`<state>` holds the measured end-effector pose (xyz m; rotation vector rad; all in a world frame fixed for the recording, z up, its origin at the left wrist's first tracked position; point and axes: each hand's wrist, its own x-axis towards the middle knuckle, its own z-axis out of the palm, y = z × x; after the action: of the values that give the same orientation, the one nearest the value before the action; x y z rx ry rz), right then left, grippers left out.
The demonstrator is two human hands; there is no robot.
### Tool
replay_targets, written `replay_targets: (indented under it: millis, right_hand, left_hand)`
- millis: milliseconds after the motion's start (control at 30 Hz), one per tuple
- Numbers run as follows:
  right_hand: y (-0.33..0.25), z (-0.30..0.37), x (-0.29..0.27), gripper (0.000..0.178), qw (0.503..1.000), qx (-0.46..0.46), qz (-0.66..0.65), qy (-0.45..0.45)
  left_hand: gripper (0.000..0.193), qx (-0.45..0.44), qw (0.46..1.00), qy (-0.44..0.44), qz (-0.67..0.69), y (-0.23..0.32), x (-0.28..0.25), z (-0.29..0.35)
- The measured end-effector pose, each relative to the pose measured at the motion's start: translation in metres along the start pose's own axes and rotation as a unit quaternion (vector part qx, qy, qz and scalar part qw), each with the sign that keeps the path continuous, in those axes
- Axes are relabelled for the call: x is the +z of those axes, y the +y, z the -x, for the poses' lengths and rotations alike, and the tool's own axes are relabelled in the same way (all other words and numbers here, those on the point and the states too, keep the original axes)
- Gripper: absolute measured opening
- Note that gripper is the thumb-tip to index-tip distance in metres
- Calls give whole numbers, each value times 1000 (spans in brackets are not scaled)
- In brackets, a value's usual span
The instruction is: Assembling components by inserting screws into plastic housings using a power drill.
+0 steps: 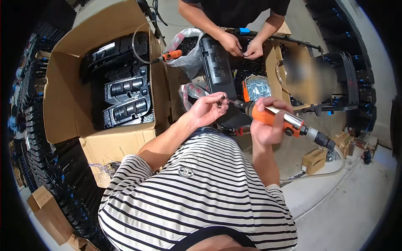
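Observation:
My right hand (pixel 270 121) is wrapped round an orange and silver air screwdriver (pixel 289 125), its hose end pointing to the lower right. The driver's tip reaches left to the fingers of my left hand (pixel 209 109). Several small dark screws (pixel 220 101) lie in those curled, palm-up fingers, beside the tip. Beneath and beyond both hands stands a long black plastic panel (pixel 217 62) with slotted vents; my hands hide part of its near end.
Left, an open cardboard box (pixel 65 96) holds several black plastic covers (pixel 127 109). A second orange air screwdriver (pixel 169 55) hangs by a plastic bag of black parts (pixel 189 44). Opposite, a co-worker's hands (pixel 245 48) meet over a parts bin, near a bag of silver screws (pixel 257 88).

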<state>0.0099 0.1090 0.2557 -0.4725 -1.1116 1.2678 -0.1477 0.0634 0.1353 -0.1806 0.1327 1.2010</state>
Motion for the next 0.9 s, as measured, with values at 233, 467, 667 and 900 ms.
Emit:
replay_targets:
  millis: [233, 467, 667, 900]
  right_hand:
    - [-6, 1, -16, 31, 997, -50, 19, -48]
    - [2, 7, -28, 31, 998, -49, 21, -23]
    - [30, 18, -45, 25, 999, -25, 34, -8]
    - [61, 25, -54, 20, 996, 2, 84, 15]
  left_hand:
    - [14, 31, 999, 7, -4, -34, 11, -5]
    - [14, 95, 991, 92, -22, -56, 12, -10]
    - [15, 80, 970, 196, -120, -63, -31, 3]
    - [19, 45, 934, 311, -168, -42, -53, 59]
